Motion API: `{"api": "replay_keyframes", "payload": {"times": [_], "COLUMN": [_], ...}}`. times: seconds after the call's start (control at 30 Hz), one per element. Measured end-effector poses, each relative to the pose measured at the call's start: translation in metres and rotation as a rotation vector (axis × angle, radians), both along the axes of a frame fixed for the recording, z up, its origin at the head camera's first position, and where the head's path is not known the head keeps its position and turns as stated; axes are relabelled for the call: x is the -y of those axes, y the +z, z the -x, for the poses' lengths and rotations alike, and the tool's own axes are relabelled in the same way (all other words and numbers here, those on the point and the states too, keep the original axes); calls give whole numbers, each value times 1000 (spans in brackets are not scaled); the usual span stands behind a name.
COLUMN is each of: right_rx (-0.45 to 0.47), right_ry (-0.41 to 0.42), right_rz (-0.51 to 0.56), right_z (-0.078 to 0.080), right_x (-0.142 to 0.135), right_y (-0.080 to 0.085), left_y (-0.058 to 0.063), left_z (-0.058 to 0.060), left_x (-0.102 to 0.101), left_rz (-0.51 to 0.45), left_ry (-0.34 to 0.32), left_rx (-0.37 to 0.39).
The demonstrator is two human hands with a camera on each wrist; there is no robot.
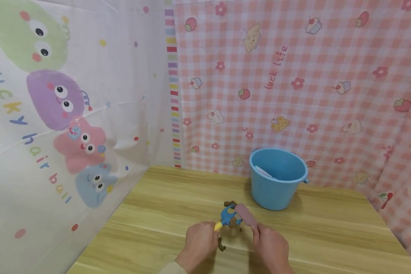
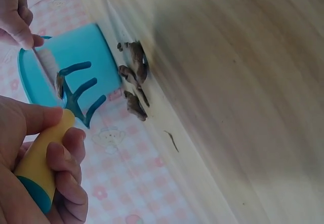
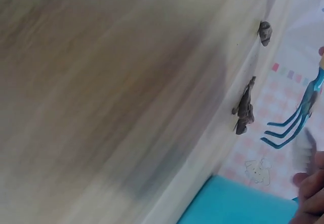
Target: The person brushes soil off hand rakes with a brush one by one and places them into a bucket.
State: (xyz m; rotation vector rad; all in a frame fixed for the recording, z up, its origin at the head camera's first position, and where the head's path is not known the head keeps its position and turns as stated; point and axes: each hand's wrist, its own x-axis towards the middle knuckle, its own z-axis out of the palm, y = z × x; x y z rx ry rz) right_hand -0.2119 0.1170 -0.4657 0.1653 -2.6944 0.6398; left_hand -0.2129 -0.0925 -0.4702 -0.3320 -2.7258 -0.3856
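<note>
My left hand [image 1: 201,239] grips the yellow handle of a small garden rake [image 2: 44,155] with blue prongs, held up over the table. My right hand [image 1: 272,244] pinches the handle end of a pinkish brush [image 1: 246,215], its pale bristles showing in both wrist views. The brush head lies right beside the prongs. A brown bit [image 2: 59,85] clings at the base of the prongs, by the bristles. Below the tools, several brown, mud-like clumps [image 2: 137,59] lie on the wooden table; one curved clump [image 1: 221,244] is near my left hand.
A light blue bucket [image 1: 274,196] stands behind the tools to the right, with a pale pinkish object [image 1: 263,172] inside. Pink checked cloth [image 1: 226,99] hangs behind the table [image 1: 150,213]; a white printed cloth [image 1: 123,76] hangs at the left.
</note>
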Motion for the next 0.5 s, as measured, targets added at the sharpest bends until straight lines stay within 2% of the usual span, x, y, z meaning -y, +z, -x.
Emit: {"api": "replay_keyframes", "payload": {"times": [0.17, 0.27, 0.4, 0.5], "right_rx": [-193, -248, -270, -222], "right_ry": [117, 133, 87, 68], "right_rz": [-67, -102, -73, -42], "right_z": [-6, -9, -7, -5], "right_x": [4, 6, 7, 6], "right_y": [-3, -7, -10, -10], "left_y": [6, 10, 11, 11], "left_z": [1, 1, 1, 0], "left_x": [1, 0, -1, -3], "left_rz": [-46, -54, -43, -29], "left_ry": [0, -16, -22, -18], "left_rx": [10, 32, 52, 51]}}
